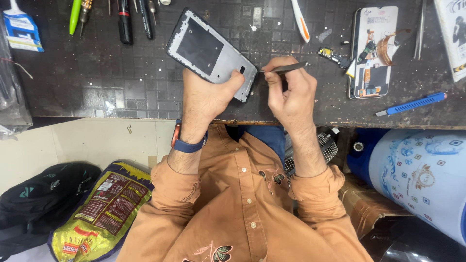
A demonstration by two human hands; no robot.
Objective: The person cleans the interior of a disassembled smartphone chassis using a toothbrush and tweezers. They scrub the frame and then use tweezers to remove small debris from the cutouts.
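Observation:
My left hand (208, 97) grips the near end of a grey phone frame (209, 52) with a black rim, tilted up to the far left above the dark bench. The thumb lies on the frame's inner face. My right hand (290, 94) pinches a pair of dark metal tweezers (283, 69), whose tip points left and touches the frame's right edge near its lower corner.
An opened phone (372, 53) with exposed boards and a copper flex lies at the right, a small circuit part (333, 55) beside it. A blue utility knife (412, 104), a white-and-orange pry tool (300, 20) and several screwdrivers (125, 19) lie on the bench (97, 73). Bags sit on the floor at lower left.

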